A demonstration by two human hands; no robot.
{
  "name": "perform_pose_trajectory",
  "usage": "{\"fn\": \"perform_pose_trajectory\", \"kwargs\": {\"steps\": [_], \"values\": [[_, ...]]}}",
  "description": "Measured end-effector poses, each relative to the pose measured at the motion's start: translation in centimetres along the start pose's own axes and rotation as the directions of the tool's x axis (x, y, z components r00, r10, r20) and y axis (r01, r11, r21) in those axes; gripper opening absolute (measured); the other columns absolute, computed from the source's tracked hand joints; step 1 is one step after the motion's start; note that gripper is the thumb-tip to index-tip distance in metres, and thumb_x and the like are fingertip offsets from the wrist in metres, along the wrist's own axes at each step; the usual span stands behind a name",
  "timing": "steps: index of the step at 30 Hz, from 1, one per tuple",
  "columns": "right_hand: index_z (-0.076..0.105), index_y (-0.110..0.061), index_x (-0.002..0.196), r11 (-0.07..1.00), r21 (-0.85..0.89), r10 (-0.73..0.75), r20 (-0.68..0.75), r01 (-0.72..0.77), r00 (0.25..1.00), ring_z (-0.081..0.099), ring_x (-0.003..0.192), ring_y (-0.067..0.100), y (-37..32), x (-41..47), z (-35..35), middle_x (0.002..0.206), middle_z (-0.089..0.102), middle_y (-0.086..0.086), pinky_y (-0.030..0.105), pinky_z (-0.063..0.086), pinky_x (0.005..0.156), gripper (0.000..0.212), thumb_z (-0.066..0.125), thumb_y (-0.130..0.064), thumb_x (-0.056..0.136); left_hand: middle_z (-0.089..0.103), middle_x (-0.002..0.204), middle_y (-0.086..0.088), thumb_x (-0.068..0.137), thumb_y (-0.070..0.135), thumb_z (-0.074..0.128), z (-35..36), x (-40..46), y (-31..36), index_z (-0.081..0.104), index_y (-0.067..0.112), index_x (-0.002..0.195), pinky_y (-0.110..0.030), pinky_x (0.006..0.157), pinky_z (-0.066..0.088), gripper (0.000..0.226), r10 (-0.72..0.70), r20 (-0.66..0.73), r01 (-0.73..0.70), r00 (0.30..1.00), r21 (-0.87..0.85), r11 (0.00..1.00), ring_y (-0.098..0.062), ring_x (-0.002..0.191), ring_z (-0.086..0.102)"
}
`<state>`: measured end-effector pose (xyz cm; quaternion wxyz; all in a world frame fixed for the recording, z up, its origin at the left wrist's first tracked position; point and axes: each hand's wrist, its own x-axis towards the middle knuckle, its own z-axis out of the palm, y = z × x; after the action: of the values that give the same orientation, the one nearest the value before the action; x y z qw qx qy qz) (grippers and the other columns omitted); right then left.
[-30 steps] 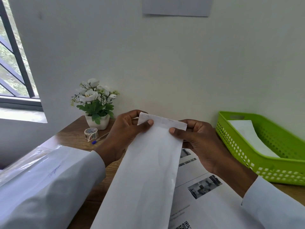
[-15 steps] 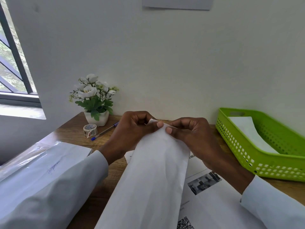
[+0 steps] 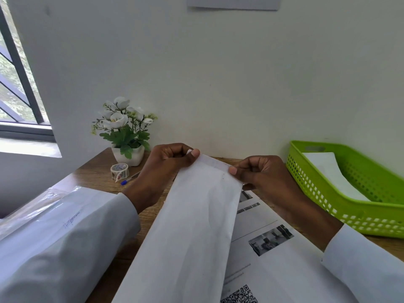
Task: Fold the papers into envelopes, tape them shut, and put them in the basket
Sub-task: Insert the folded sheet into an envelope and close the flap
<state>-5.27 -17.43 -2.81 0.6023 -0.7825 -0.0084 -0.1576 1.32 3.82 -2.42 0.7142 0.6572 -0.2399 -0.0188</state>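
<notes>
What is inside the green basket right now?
The green basket holds one white folded paper lying along its floor. Its near wall hides the paper's lower end and any floor beneath.

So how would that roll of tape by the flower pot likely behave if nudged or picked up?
The roll of tape lies tilted rather than flat on the table, so a nudge might send it rolling. It looks small and hollow, so probably light. A loose end hangs from it, which may stick to fingers.
</notes>
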Motion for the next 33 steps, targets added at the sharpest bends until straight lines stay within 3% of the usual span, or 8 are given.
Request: {"fn": "perform_pose_trajectory", "kwargs": {"steps": [6,11,16,20,25,28,31,33], "values": [[0.073,-0.011,0.075,0.996,0.079,0.044,0.010,-0.044,0.999,0.071,0.076,0.027,-0.4,-0.3,0.0,0.086,0.077,0.014,0.047,0.059,0.072,0.014,0.079,-0.023,0.080,0.068,0.073,-0.009,0.074,0.030,0.073,-0.1,0.1,-0.1,0.073,0.004,0.078,-0.025,0.060,0.049,0.026,-0.028,-0.087,0.028,0.996,-0.003,1.000,-0.017,0.063,0.059],[0.073,-0.007,0.106,0.962,0.216,0.134,0.149,-0.164,0.980,0.073,0.080,0.025,0.0,-1.6,1.4,0.098,0.077,0.012,0.034,0.059,0.064,0.025,0.072,-0.021,0.086,0.059,0.061,-0.004,0.079,0.028,0.075,-0.1,0.6,-0.8,0.068,0.005,0.069,-0.016,0.048,0.041,0.026,-0.013,-0.246,0.051,0.969,0.149,0.987,-0.012,0.052,0.048],[0.073,-0.007,0.109,0.947,0.243,0.176,0.149,-0.209,0.973,0.072,0.084,0.027,0.1,-1.6,2.3,0.100,0.077,0.012,0.033,0.059,0.064,0.026,0.072,-0.018,0.085,0.061,0.070,-0.012,0.079,0.031,0.075,-0.2,0.7,-1.1,0.067,-0.010,0.083,-0.022,0.056,0.042,0.042,-0.111,-0.280,0.132,0.954,0.057,0.990,-0.020,0.060,0.051],[0.073,-0.006,0.107,0.934,0.265,0.206,0.153,-0.241,0.967,0.069,0.082,0.027,-0.3,-1.8,2.1,0.100,0.077,0.013,0.032,0.059,0.062,0.025,0.071,-0.017,0.086,0.063,0.064,-0.004,0.082,0.033,0.072,-0.1,0.7,-1.1,0.069,0.001,0.083,-0.015,0.047,0.045,0.032,-0.164,-0.287,0.171,0.944,0.000,0.985,-0.015,0.056,0.053],[0.073,-0.008,0.112,0.923,0.191,0.246,0.379,-0.335,0.892,0.073,0.093,0.022,-0.6,-3.2,3.2,0.107,0.076,0.008,0.031,0.058,0.075,0.029,0.072,-0.020,0.085,0.057,0.043,0.009,0.093,0.029,0.061,-0.6,0.8,-0.5,0.055,0.013,0.067,-0.010,0.040,0.039,0.030,-0.254,-0.399,0.203,0.881,-0.166,0.965,-0.004,0.042,0.056],[0.072,-0.008,0.113,0.908,0.216,0.249,0.410,-0.359,0.877,0.073,0.093,0.020,-1.4,-3.6,3.9,0.106,0.077,0.007,0.029,0.060,0.079,0.027,0.069,-0.017,0.087,0.059,0.069,-0.002,0.094,0.033,0.060,-1.4,0.8,0.1,0.054,0.015,0.072,-0.024,0.065,0.045,0.028,-0.278,-0.463,0.202,0.841,-0.208,0.957,-0.018,0.070,0.058],[0.073,-0.007,0.110,0.925,0.192,0.247,0.355,-0.328,0.902,0.073,0.097,0.025,-2.2,-3.4,3.5,0.105,0.077,0.009,0.039,0.057,0.088,0.025,0.069,-0.017,0.088,0.065,0.082,-0.008,0.094,0.024,0.061,-1.9,0.9,-0.2,0.061,0.011,0.083,-0.033,0.067,0.052,0.017,-0.345,-0.419,0.198,0.840,-0.354,0.914,-0.021,0.069,0.061],[0.074,-0.007,0.107,0.944,0.147,0.240,0.303,-0.294,0.922,0.072,0.098,0.032,-2.7,-3.0,2.7,0.103,0.077,0.011,0.046,0.055,0.093,0.022,0.070,-0.017,0.088,0.069,0.094,-0.012,0.094,0.019,0.060,-2.0,1.0,-0.6,0.064,0.009,0.092,-0.037,0.071,0.056,0.011,-0.340,-0.356,0.215,0.870,-0.347,0.913,-0.022,0.075,0.065]]}}
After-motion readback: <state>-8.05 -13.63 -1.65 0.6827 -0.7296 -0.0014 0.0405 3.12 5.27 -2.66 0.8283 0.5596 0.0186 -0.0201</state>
